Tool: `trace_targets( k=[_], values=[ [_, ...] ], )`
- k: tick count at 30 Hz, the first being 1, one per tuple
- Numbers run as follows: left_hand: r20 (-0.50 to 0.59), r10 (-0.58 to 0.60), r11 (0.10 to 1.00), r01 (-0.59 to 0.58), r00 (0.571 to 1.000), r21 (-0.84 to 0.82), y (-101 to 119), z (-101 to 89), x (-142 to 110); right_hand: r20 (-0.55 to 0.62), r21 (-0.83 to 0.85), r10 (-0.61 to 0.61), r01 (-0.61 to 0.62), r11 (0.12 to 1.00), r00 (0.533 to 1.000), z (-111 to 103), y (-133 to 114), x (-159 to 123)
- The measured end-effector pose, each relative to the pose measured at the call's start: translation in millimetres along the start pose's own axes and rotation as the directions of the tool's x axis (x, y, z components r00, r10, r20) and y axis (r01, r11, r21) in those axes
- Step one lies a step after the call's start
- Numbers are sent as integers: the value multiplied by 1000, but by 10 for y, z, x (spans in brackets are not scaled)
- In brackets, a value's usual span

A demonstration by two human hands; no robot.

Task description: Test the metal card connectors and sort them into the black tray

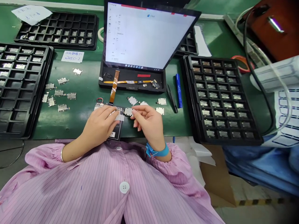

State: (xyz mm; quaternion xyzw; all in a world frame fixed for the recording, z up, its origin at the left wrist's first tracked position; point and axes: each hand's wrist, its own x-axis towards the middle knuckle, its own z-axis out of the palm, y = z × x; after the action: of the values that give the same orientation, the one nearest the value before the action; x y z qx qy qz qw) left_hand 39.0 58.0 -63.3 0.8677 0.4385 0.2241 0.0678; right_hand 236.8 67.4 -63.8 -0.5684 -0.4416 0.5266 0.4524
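My left hand [100, 121] lies over a black flat panel [116, 132] near the table's front edge, fingers bent and pressed onto it, hiding much of it. An orange flex cable [114, 87] runs from the panel's upper end to the screen's base. My right hand [149, 123], with a blue wrist strap, pinches a small white circuit module [128, 112] between thumb and fingers. The module's left end meets the panel's right edge; whether it is plugged in I cannot tell. Several similar modules lie loose just beyond, among them one white module [162, 101].
A lit screen [149, 34] stands on a black base at the back. Module trays flank it, a left tray [25, 107] and a right tray [198, 109]. Several loose modules [59, 93] lie at left. Black tweezers [172, 99] and a blue marker [178, 90] lie at right.
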Motion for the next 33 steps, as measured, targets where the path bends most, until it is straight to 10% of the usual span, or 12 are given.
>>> trace_targets(
  k=[33],
  values=[
    [-49,36,998,-34,998,54,-2,29,-30,21,-59,11,-9,998,1000,21,29,25]
  ],
)
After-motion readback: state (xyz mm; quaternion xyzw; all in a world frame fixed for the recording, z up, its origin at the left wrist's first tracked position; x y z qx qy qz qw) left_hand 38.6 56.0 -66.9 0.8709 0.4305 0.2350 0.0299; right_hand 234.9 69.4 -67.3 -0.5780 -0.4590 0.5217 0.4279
